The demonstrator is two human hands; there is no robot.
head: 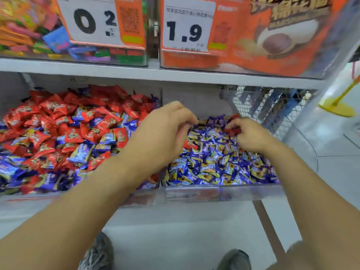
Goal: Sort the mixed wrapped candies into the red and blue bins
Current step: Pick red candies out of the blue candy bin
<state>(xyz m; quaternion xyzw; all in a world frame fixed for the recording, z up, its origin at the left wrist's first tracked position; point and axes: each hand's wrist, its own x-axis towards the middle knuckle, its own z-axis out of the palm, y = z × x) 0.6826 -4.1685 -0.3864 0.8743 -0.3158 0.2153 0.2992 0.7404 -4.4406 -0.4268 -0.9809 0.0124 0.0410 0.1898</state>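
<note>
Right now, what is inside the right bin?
The right bin holds mostly blue candies, with a few red candies by the right hand. Lower layers are covered.

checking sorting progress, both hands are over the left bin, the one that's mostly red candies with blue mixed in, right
Not quite. The head view shows both hands, left hand and right hand, over the right bin, which holds mostly blue candies with a few red ones. The left bin is indeed mostly red candies with blue mixed in.
</note>
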